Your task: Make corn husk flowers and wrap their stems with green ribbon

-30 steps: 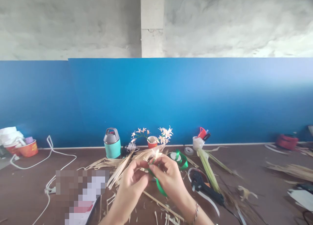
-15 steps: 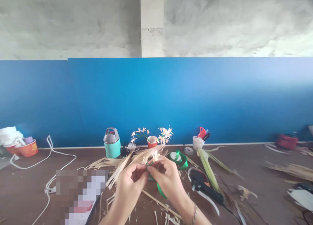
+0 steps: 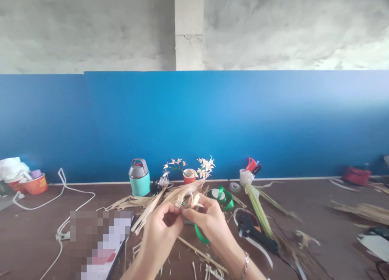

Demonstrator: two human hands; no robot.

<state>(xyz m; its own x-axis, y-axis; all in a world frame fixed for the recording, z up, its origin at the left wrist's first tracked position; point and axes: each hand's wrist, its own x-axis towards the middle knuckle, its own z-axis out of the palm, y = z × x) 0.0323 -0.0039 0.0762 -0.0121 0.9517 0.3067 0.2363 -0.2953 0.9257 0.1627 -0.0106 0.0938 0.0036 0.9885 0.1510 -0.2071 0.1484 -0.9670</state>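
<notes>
Over the middle of the table my left hand (image 3: 162, 227) and my right hand (image 3: 209, 221) meet, thumbs and fingertips pinched together. Between them is a small cream husk flower (image 3: 194, 199) on a green stem, its petals pointing up past my right fingers. A strip of green ribbon (image 3: 200, 234) hangs below my right hand; the spot where the fingertips press is largely covered. Just beyond lie dry corn husks (image 3: 182, 194) and a roll of green ribbon (image 3: 219, 195). Similar flowers (image 3: 206, 166) stand in a red paper cup (image 3: 189, 176) at the back.
To the right rest a black glue gun (image 3: 257, 235), green-yellow husks (image 3: 259, 211) and a white cup of tools (image 3: 246, 177). A teal flask (image 3: 139, 178) stands back left. A white cable (image 3: 62, 215) and a blurred-out flat item (image 3: 103, 247) lie left. Husk scraps litter the front.
The flower has tipped to the right and turned between my fingers. My right hand has rolled slightly, its wrist shifting a little right. My left hand is nearly still.
</notes>
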